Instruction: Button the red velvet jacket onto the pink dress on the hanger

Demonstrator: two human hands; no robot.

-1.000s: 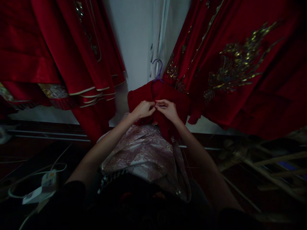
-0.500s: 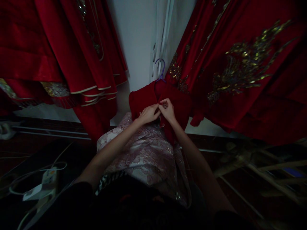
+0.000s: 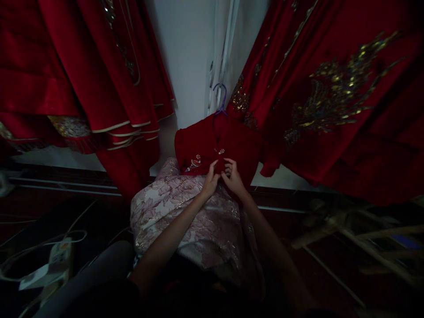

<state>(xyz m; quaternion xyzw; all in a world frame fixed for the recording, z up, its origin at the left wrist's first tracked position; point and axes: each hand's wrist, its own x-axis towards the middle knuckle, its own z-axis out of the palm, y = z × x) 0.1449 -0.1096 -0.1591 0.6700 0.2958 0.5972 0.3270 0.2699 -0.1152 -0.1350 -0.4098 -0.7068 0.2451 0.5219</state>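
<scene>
Now I see my left hand point(image 3: 211, 182) and right hand point(image 3: 233, 177) pinching the red garment's point(image 3: 198, 145) front. It hangs on a purple hanger point(image 3: 220, 98) above the pink brocade skirt point(image 3: 172, 207).

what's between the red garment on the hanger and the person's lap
In the head view, a pale pink floral brocade cloth lies between the red garment and the lap, under both forearms; the left hand and right hand meet at the garment's lower edge.
</scene>
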